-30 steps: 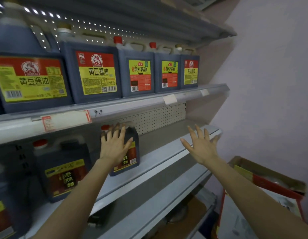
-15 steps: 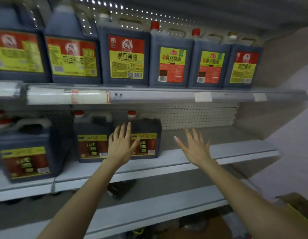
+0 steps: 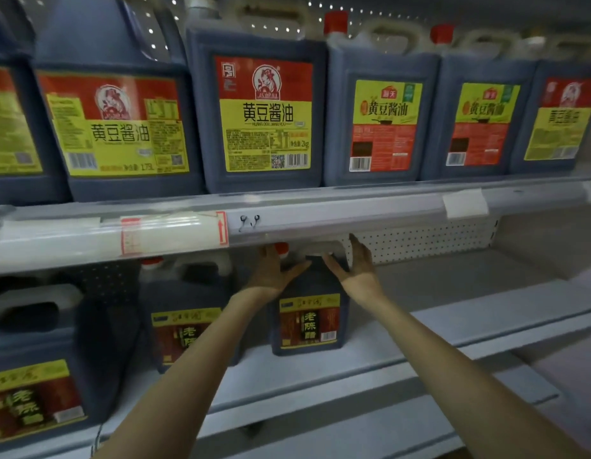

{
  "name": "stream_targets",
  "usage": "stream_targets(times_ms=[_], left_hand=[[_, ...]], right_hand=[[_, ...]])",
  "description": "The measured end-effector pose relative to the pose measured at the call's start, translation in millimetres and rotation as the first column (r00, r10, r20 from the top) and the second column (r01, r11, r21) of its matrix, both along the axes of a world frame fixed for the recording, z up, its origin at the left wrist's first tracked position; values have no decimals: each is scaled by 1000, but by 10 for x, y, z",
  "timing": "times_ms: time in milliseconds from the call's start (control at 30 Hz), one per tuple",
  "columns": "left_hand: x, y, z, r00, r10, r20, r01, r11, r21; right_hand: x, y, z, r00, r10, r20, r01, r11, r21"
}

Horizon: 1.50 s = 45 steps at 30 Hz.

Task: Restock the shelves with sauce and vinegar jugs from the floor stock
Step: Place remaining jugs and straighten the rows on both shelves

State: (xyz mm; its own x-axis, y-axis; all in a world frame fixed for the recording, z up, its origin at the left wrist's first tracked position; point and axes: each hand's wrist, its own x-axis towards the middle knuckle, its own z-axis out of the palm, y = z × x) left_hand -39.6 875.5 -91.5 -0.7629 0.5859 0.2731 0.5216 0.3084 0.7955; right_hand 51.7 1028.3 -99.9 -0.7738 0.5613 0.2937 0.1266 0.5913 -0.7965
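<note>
One vinegar jug [image 3: 309,321] stands upright on the middle shelf [image 3: 469,313], right between the hands, label facing out. Grip check: left hand [image 3: 274,271] lies flat on the jug's left shoulder, fingers straight, tips hidden behind the rail. The right hand [image 3: 355,265] is flat against the upper right side by the white handle [image 3: 320,251], fingers straight too. Neither wraps the jug; both are spread wide.

Risk, as I judge it: contact is high on the jug, so a hard shove could tip it back or skew it. The fingertips are just under the upper shelf rail [image 3: 353,215], which is easy to knock.

Left of the left hand a second vinegar jug [image 3: 185,329] stands close, so the gap there is tight. Beyond the right hand, pegboard [image 3: 420,238] backs the shelf. Above the hands, soy sauce jugs [image 3: 264,117] stand in a row.
</note>
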Motion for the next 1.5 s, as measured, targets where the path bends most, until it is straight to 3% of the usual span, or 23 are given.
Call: stream_targets(times_ms=[167, 300, 700, 933, 1233, 1500], left_hand=[[-187, 94, -222, 999, 33, 16, -34, 994, 99], [-239, 52, -262, 999, 10, 36, -11, 1000, 22], [21, 134, -133, 997, 55, 50, -46, 983, -178], [326, 754, -142, 999, -4, 47, 15, 970, -242], [759, 1853, -212, 976, -174, 130, 205, 933, -296], [825, 2372, -245, 988, -113, 106, 138, 953, -269]], right_hand=[[-376, 133, -94, 998, 28, 54, -22, 992, -122], [-435, 171, -185, 1000, -20, 6, 21, 968, -248], [-314, 430, -186, 995, 102, -17, -103, 956, -274], [130, 1022, -141, 994, 99, -36, -105, 942, -319], [772, 1955, -95, 993, -69, -100, 19, 900, -435], [857, 2367, -89, 991, -99, -94, 51, 907, -418]])
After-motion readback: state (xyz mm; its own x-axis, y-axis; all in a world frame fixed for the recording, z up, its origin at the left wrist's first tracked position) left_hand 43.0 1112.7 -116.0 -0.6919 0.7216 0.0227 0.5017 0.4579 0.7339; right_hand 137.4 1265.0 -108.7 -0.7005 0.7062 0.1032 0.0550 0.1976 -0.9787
